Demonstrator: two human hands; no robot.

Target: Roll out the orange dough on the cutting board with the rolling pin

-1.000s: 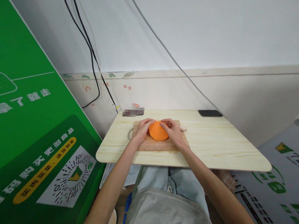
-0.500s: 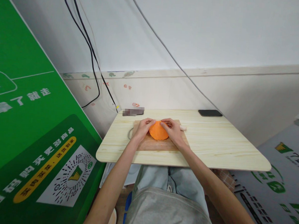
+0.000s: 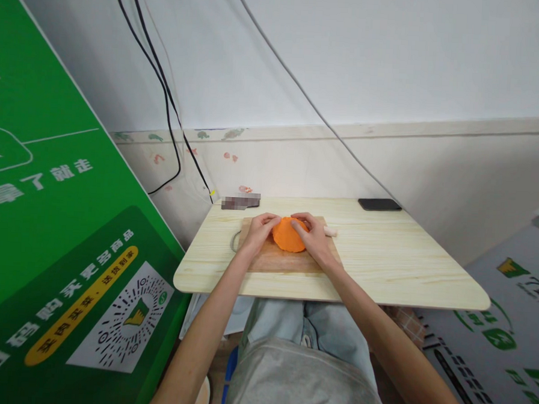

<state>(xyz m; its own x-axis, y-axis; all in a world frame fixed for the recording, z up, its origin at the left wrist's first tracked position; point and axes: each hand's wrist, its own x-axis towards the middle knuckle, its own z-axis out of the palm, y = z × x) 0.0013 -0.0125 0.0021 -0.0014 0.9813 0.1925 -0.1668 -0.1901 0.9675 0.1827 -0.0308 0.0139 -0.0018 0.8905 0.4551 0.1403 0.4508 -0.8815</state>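
A flat, roundish orange sheet with an uneven edge [image 3: 289,236], looking like rolled-out dough, is between my hands over a wooden board [image 3: 288,264]. My left hand [image 3: 261,230] is closed, its thumb and fingers pinching the sheet's upper left edge. On the other side, my right hand [image 3: 313,233] grips the upper right edge, thumb on the front face and fingers curled behind. A pale, rod-like end [image 3: 330,232] pokes out beside my right hand; the rest of it is hidden. Whether the sheet's lower edge touches the board I cannot tell.
The board lies on a light wood-grain table [image 3: 384,256], a metal loop handle [image 3: 234,241] at its left. A black phone [image 3: 379,205] is at the back right, a partly blurred dark object [image 3: 241,202] at the back left. A green printed panel [image 3: 70,215] stands left.
The orange sheet has shifted slightly to the right, and a little more board shows beside my left hand. Both hands keep nearly the same place.
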